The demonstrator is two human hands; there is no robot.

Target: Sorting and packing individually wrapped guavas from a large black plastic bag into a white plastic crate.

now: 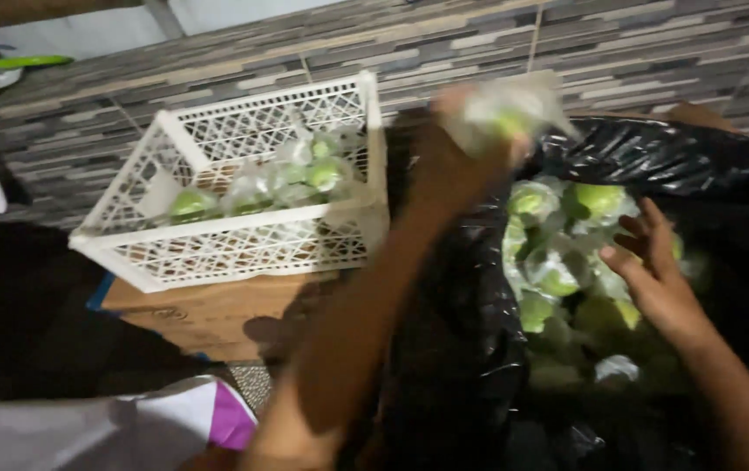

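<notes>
The big black plastic bag (479, 349) sits wide open in the middle of things, and everything else arranges itself around it. Inside the bag lies a heap of green fruits (558, 270), each wrapped in clear film, piled up against the bag's far and right-hand walls.

The person's left hand (466, 144) is raised above the bag's left rim, fingers closed around one wrapped green fruit (505, 113); the fruit is blurred, but its pale film and green skin show clearly enough, and it hangs in the air between the bag and the crate. The left forearm runs down across the bag's left edge towards the camera.

The right hand (653, 270) is down inside the bag, on the right side of the heap. Its fingers are spread and slightly curled, resting on or just over the wrapped fruits there; it grips nothing that I can make out.

Left of the bag stands a white lattice crate (217, 253), tilted a little, on a brown wooden box (209, 310). Several more wrapped fruits (305, 174) lie in the crate's bottom, towards its far side.

Behind both bag and crate runs a floor of striped grey and brown tiles (479, 44). At the near left, below the crate, lies a white cloth with a pink patch (174, 419)
</notes>
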